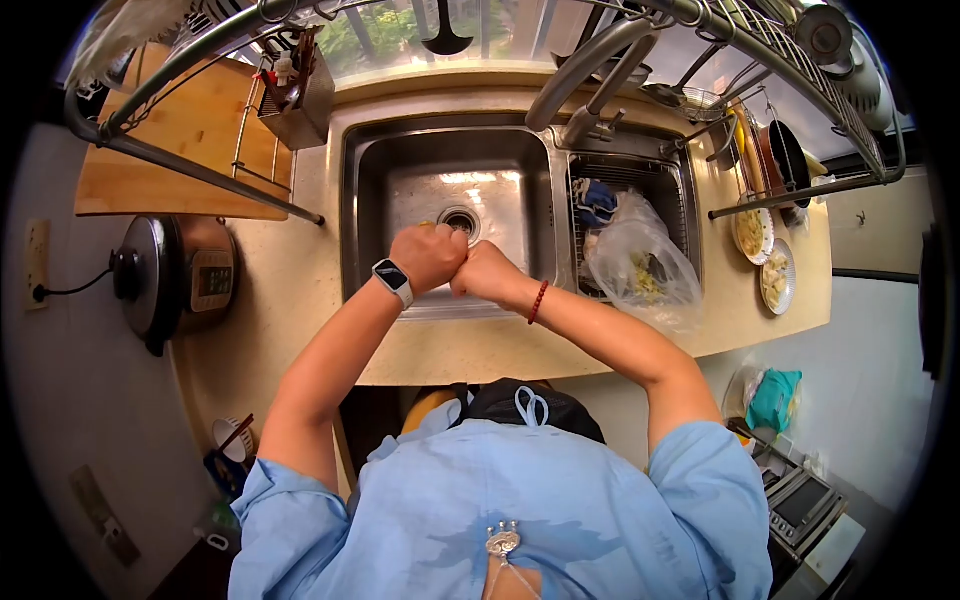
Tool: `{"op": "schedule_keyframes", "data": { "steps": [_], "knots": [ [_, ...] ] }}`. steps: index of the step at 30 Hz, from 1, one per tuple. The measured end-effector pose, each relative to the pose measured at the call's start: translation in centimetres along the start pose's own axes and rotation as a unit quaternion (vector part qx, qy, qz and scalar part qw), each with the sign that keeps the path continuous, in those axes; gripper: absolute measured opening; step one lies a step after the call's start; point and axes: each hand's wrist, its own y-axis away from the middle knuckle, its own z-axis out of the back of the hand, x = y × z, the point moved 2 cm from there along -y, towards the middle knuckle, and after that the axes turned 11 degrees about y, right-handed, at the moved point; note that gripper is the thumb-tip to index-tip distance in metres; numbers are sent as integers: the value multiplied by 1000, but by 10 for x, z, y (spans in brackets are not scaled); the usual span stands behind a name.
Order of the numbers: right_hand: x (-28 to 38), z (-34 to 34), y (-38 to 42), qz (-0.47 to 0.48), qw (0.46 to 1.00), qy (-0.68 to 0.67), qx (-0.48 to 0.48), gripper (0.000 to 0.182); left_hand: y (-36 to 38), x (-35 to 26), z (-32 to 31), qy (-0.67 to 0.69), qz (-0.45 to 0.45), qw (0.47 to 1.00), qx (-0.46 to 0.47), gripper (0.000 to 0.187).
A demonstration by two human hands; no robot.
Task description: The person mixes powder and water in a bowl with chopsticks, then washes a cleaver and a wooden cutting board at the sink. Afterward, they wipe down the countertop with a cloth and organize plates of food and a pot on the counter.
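Note:
My left hand (430, 256), with a smartwatch (393, 281) on its wrist, is closed in a fist over the near part of the sink's large basin (390, 180). Against it presses my right hand (487, 272), also closed, with a red bead bracelet (538, 302) on that wrist. The knuckles of both hands meet. Whatever the fingers hold, if anything, is hidden; a small yellow spot shows at the top of the left hand. Just beyond the hands is the drain (460, 219), partly covered by them.
A clear plastic bag (650, 262) with yellow-green scraps lies over the smaller basin, beside a blue cloth (595, 202). The faucet (590, 80) rises behind. Two plates of food (776, 278) stand at right. At left are a cooker (180, 275) and a cutting board (180, 140). A metal rack (190, 165) hangs overhead.

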Motion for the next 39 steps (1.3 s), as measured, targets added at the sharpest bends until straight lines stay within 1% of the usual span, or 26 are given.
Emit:
{"op": "schedule_keyframes", "data": {
  "steps": [1, 3, 7, 9, 10, 12, 13, 14, 15, 16, 17, 18, 21, 22, 24, 26, 28, 29, 30, 31, 32, 34, 35, 36, 38, 39],
  "knots": [
    [-1, -1, 2, 1, 1000, 1, 2, 13, 3, 1, 0, -1, 2, 1000, 0, 15],
    [19, 3, 20, -120, 988, -74, 60, 6, 9, 2, -5, -23, -16, 1000, 11, 17],
    [11, -3, 18, -111, 987, -88, 78, 7, 18, -5, -3, -14, 38, 999, 34, 16],
    [5, 1, 10, -29, 991, -72, 112, 10, 15, -9, 14, 73, 148, 986, 36, 21],
    [-3, 7, 4, -11, 984, -69, 165, 19, 13, -10, 26, 64, 149, 986, 30, 21],
    [18, 21, 26, 11, 987, -109, 121, 31, 14, -11, 48, 192, 203, 960, -10, 36],
    [22, 27, 28, 15, 977, -179, 114, 32, 17, -6, 51, 266, 182, 944, -75, 38],
    [24, 33, 30, 18, 962, -250, 108, 35, 15, -3, 65, 259, 184, 945, -81, 38],
    [26, 38, 30, 71, 952, -278, 102, 34, 12, 1, 80, 441, 258, 859, -29, 32],
    [24, 43, 32, 98, 948, -298, 47, 31, 10, 4, 90, 603, 316, 732, 24, 27],
    [36, 46, 41, 122, 944, -305, 16, 30, 9, 10, 97, 655, 325, 683, 6, 16],
    [47, 51, 49, 146, 938, -313, -14, 29, 8, 11, 111, 678, 332, 655, -29, 11],
    [57, 67, 62, 170, 948, -268, -39, 25, 10, 27, 126, 727, 341, 585, -113, 11],
    [58, 71, 64, 175, 948, -264, -38, 25, 12, 31, 128, 728, 342, 581, -126, 11],
    [71, 76, 70, 194, 958, -206, -51, 22, 15, 33, 134, 705, 343, 600, -161, 10],
    [84, 77, 77, 222, 950, -209, -71, 19, 21, 29, 141, 700, 320, 609, -190, 10],
    [96, 82, 83, 259, 928, -258, -78, 20, 26, 26, 149, 694, 297, 618, -221, 10],
    [102, 84, 85, 287, 909, -292, -73, 20, 29, 22, 155, 685, 284, 640, -202, 11],
    [109, 87, 88, 292, 910, -287, -67, 20, 29, 19, 159, 675, 271, 662, -182, 11],
    [116, 88, 90, 293, 895, -332, -55, 19, 28, 14, 162, 672, 271, 663, -189, 11],
    [124, 87, 93, 294, 877, -378, -44, 19, 25, 7, 165, 608, 262, 724, -193, 24],
    [136, 87, 91, 299, 885, -351, -66, 19, 14, -8, 170, 467, 240, 829, -196, 50],
    [137, 86, 90, 306, 897, -313, -61, 19, 4, -28, 186, 459, 226, 837, -195, 66],
    [140, 83, 89, 312, 908, -274, -55, 20, -3, -46, 192, 407, 164, 870, -226, 62],
    [148, 74, 92, 324, 907, -261, -71, 22, -16, -63, 191, 360, 90, 892, -258, 46],
    [152, 74, 98, 310, 909, -267, -75, 22, -18, -66, 185, 326, 119, 893, -286, 27]
  ]
}}
